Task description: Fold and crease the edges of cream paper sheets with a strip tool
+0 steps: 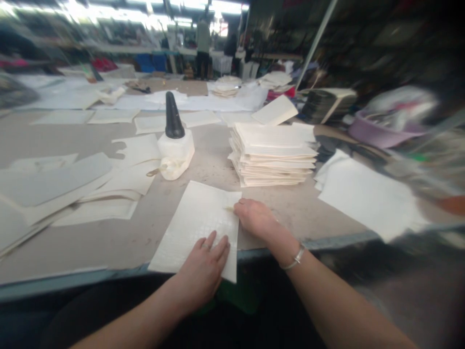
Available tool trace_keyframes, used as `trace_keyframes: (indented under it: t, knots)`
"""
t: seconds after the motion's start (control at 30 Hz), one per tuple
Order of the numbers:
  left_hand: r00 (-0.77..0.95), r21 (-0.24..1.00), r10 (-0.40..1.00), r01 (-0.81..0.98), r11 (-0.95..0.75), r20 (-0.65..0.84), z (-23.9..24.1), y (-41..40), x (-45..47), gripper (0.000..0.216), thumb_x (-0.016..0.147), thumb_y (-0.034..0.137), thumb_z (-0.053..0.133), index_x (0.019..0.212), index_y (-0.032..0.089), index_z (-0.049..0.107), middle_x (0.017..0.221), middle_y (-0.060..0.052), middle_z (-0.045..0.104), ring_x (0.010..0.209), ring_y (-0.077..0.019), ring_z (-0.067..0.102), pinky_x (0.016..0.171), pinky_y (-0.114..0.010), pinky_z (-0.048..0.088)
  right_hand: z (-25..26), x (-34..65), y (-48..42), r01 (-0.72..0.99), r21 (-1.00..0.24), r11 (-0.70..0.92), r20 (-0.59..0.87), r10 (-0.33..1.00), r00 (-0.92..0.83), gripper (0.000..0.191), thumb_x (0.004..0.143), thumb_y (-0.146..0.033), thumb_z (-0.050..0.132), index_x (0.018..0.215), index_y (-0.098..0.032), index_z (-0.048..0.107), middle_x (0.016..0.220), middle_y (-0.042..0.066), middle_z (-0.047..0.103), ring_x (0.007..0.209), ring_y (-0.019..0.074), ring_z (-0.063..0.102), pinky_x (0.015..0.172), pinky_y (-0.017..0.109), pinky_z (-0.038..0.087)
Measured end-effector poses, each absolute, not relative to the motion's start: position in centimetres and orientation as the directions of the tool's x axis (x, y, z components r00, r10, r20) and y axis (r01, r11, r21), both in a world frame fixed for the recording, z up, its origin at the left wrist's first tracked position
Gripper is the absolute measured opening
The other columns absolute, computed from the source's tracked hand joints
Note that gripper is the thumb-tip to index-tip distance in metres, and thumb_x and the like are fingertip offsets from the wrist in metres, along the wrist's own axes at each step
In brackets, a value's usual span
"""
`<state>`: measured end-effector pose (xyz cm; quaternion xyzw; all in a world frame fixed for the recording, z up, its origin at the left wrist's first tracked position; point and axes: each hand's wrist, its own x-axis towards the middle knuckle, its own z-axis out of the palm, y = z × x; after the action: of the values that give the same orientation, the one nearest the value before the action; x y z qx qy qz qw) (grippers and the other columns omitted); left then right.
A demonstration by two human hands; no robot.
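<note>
A cream, grid-textured sheet (196, 223) lies at the table's near edge, its lower corner hanging over it. My left hand (203, 264) rests flat on the sheet's lower right part, fingers stretched out. My right hand (256, 218) is at the sheet's right edge, fingers curled and pinched there; what it pinches is too small to make out. A silver bracelet (295, 258) sits on my right wrist. Behind the sheet stands a white glue bottle (177, 148) with a black cone nozzle. A tall stack of the same cream sheets (272, 155) is to the right of it.
Loose sheets (90, 189) overlap on the left of the grey table (109, 242). White sheets (366, 196) lie at the right, with a purple basin (381, 133) behind them. More sheets and stacks cover the far table, where a person (203, 43) stands.
</note>
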<state>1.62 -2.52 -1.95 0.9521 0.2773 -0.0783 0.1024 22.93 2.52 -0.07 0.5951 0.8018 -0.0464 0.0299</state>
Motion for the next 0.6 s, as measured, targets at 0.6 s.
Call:
trace_keyframes:
  t: [0.6]
  knots:
    - [0.85, 0.137, 0.49, 0.518, -0.844, -0.194, -2.0, -2.5, 1.6, 0.061, 0.085, 0.03, 0.044, 0.143, 0.013, 0.034, 0.15, -0.014, 0.032, 0.136, -0.0404, 0.026, 0.106, -0.052, 0.031, -1.4, 22.7, 4.4, 0.994, -0.016, 0.113, -0.103, 0.988, -0.114, 0.024, 0.093, -0.018, 0.038, 0.099, -0.015, 0.062, 0.1, 0.011, 0.063, 0.09, 0.0195, 0.06, 0.08, 0.028, 0.044]
